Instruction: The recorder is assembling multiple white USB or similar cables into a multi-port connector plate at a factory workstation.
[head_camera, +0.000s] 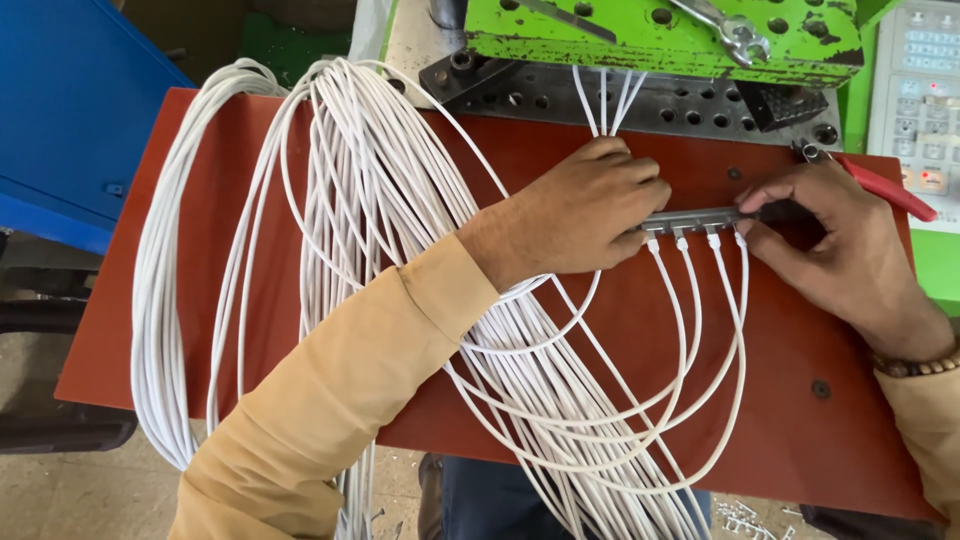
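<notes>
Head view. A reddish-brown board (250, 250), smooth and matt with a few dark screw holes, serves as the work surface. Across its left and centre lies a large bundle of thin white cables (340, 200), round in section and glossy, looped in long ovals that hang over the near edge. At the upper middle, the left hand (575, 215) rests knuckles-up with its fingers curled down and pressed onto the left end of a narrow grey metal bar (695, 217). The right hand (835, 245) pinches the bar's right end between thumb and forefinger. The bar lies flat on the board, between the two hands. Four white cable ends (695, 240) plug into its near edge side by side and curve away toward the viewer. Both forearms wear tan fabric sleeves; a beaded band (915, 365) circles the right wrist.

Behind the board stands a green machine block (650, 35) with chipped paint, drilled holes and a steel spanner (735, 30) lying on top. A dark perforated plate sits beneath it, where white cables enter. A red-handled tool (885, 187) lies at the right. A pale keypad panel (915, 100), rectangular with rows of small buttons, fills the upper right. A blue cabinet (70, 110) stands at the upper left.
</notes>
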